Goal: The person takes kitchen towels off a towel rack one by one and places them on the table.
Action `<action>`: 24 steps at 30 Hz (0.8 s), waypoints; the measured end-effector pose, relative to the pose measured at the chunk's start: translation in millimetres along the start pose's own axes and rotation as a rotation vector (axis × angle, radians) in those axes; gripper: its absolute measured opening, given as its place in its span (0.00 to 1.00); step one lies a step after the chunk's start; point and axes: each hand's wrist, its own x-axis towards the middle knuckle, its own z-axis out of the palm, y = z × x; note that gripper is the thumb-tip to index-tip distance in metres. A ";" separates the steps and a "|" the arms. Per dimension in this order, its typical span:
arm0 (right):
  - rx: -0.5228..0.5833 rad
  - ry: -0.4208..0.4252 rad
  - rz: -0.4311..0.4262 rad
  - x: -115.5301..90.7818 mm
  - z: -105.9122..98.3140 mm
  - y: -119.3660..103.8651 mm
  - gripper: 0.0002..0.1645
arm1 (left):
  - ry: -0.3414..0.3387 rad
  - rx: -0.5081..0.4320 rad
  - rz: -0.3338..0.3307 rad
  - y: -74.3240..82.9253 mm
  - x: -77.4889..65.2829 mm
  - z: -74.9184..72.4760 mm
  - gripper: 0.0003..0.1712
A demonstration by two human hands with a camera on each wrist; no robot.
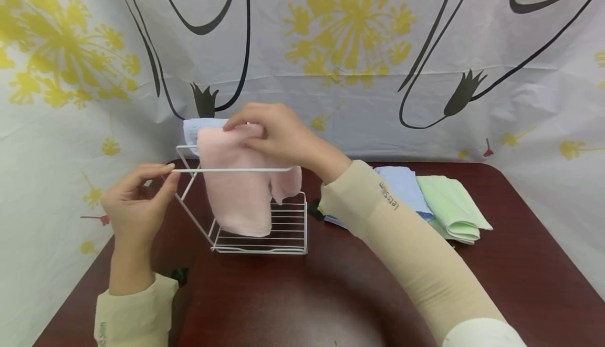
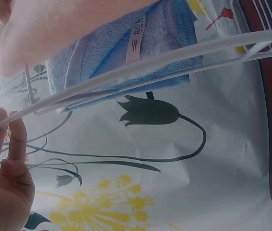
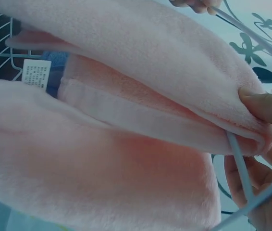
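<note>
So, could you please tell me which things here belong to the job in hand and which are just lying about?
Apparently in the job:
- pink towel, gripped by the right fingers
- white rack, held by the left fingers
- blue towel hanging on it

Lying about, perhaps waiting:
- other blue cloth
- green cloth

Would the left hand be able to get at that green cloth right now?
Probably not: the left hand is pinching the white rack, and the right forearm stretches across between that hand and the green cloth.
</note>
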 end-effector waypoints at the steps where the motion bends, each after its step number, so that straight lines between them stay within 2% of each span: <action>1: 0.011 0.015 -0.004 -2.3 -0.3 1.2 0.15 | 0.001 -0.003 -0.002 -0.4 -0.1 -0.2 0.09; 13: 0.185 0.210 -0.123 -25.5 -5.8 13.3 0.14 | 0.008 -0.007 -0.005 -1.3 -0.4 -0.5 0.09; 24: 0.206 0.346 -0.164 -37.1 -16.6 17.1 0.14 | 0.015 -0.009 -0.009 -2.2 0.2 0.2 0.09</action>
